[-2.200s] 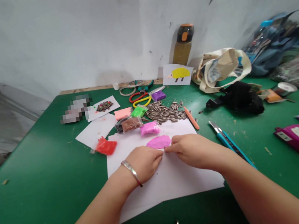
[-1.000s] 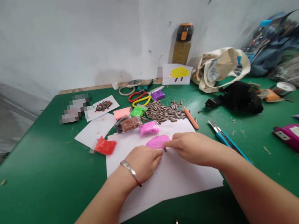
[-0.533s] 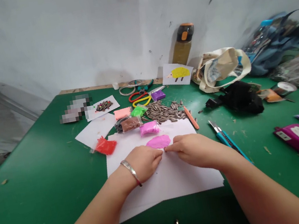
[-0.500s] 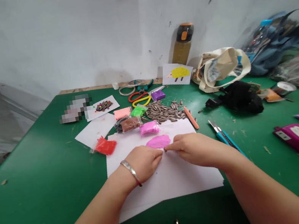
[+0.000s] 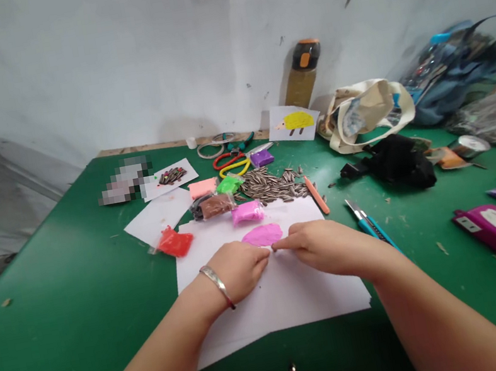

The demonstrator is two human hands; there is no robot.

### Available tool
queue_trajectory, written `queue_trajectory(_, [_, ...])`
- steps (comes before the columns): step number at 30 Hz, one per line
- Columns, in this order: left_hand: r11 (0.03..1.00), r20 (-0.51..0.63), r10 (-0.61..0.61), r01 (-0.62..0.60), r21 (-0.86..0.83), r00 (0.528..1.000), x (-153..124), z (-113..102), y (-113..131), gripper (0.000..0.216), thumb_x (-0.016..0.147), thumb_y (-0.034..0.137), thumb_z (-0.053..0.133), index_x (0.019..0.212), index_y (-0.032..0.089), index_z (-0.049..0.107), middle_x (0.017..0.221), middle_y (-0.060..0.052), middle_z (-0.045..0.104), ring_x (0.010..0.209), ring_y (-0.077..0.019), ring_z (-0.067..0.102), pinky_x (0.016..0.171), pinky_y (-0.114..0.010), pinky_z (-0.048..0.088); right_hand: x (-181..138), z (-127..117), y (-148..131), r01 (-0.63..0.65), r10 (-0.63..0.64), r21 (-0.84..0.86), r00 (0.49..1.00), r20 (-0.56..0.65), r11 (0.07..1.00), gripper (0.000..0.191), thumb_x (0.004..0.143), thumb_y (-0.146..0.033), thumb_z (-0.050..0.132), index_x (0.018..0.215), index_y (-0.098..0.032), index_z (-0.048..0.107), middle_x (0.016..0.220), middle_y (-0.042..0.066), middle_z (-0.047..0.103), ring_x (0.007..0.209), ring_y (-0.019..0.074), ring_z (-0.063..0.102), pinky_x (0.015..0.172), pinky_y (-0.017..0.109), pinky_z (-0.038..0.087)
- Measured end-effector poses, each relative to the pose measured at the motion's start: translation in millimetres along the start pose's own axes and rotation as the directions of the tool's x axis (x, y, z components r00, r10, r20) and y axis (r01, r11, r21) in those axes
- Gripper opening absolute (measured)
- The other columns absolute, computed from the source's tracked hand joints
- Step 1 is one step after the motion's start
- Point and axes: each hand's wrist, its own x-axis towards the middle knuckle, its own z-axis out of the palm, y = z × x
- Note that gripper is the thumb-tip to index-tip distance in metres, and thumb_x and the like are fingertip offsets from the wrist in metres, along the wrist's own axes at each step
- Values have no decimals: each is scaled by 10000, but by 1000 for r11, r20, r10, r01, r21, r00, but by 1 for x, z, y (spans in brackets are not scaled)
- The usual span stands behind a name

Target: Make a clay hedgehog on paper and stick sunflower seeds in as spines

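Note:
A flat pink clay patch (image 5: 263, 234) lies on a white sheet of paper (image 5: 291, 293) on the green table (image 5: 58, 308). My left hand (image 5: 238, 269), with a silver bracelet at the wrist, rests curled on the paper at the patch's near left edge. My right hand (image 5: 321, 246) is pinched with its fingertips at the patch's near edge, tip to tip with the left hand. What the fingertips hold, if anything, is hidden.
Behind the paper lie small bags of coloured clay (image 5: 247, 212), a red clay bag (image 5: 174, 242), a pile of sunflower seeds (image 5: 271, 185), scissors (image 5: 232, 163) and an orange pencil (image 5: 317, 194). A teal utility knife (image 5: 373, 228) lies right. Bags (image 5: 366, 110) and a bottle (image 5: 302, 73) stand by the wall.
Almost nothing moves. Both hands stay at the near edge of the pink patch, with only slight finger shifts between the frames.

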Motion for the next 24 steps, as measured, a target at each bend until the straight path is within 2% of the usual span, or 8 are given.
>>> queue_trajectory(7, [1000,9,-3,3,16,1000,0,-3,2,272,906,276,375,724,204,564,749,1,668,682,-162,598,593,-259,359,2,3,-3,10,-10,-36,1000,17,999,419,833,-123,384,1088,-287,672,927,37,643,807,157,575,675,258,377])
queue_trajectory(16, [1000,-9,17,-17,-13,1000,0,-3,2,261,900,260,389,738,206,586,762,-9,680,703,-171,612,604,-259,372,0,-3,1,-38,38,1,999,1,999,479,837,-131,372,1226,-292,600,983,51,654,877,176,580,715,263,390])
queue_trajectory(24, [1000,-22,17,-17,-9,1000,0,-2,2,253,905,264,394,775,211,605,776,-4,688,703,-170,613,612,-260,384,4,4,0,-9,9,-62,1000,5,998,429,849,-148,373,1174,-269,625,960,54,656,848,181,589,671,264,376])
